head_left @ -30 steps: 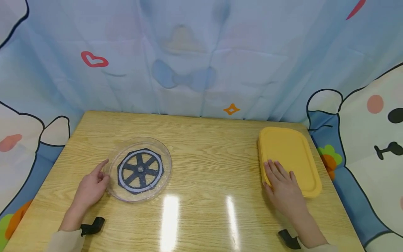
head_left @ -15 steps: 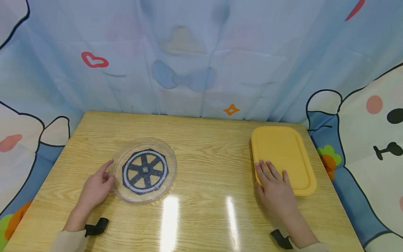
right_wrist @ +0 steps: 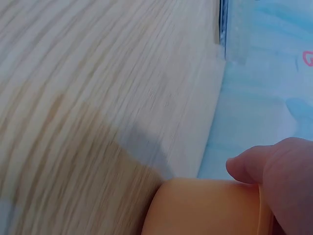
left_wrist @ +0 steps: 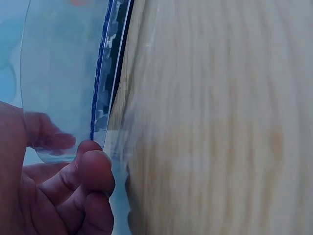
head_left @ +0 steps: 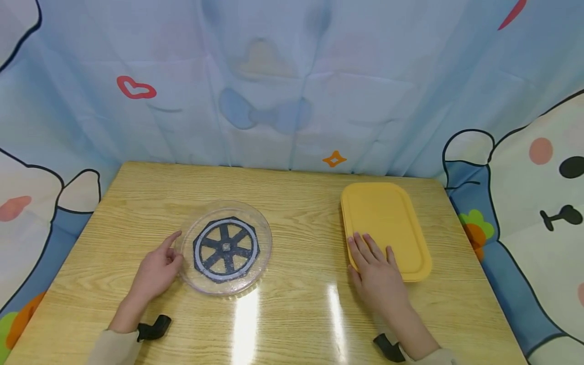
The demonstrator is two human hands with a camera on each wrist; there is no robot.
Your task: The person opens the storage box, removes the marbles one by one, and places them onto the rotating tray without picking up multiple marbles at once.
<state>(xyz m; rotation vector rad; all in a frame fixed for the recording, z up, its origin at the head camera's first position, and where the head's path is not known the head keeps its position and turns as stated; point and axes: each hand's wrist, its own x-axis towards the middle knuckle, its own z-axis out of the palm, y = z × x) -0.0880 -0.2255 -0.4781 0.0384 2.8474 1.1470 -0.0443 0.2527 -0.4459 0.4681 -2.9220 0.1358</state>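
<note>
A round clear plastic container (head_left: 263, 253) with a dark six-spoked wheel shape in its base sits left of the table's middle. At its left side is my left hand (head_left: 157, 271), index finger extended along the rim and the other fingers bent. In the left wrist view, bent fingertips (left_wrist: 95, 169) meet the container's lower edge, and another finger shows through its clear wall (left_wrist: 58, 73). A yellow lidded box (head_left: 388, 218) sits on the right half. My right hand (head_left: 376, 276) rests on its near-left part, fingers straight over the lid, thumb at the side.
The wooden table (head_left: 301, 228) lies under both things, with a wide strip of it between them. A blue cartoon-print curtain (head_left: 274, 142) hangs behind the table and around its sides. Light reflections streak the near tabletop.
My left hand and the clear container have slid to the right. My right hand and the yellow box have slid left, so the gap between the two things has narrowed.
</note>
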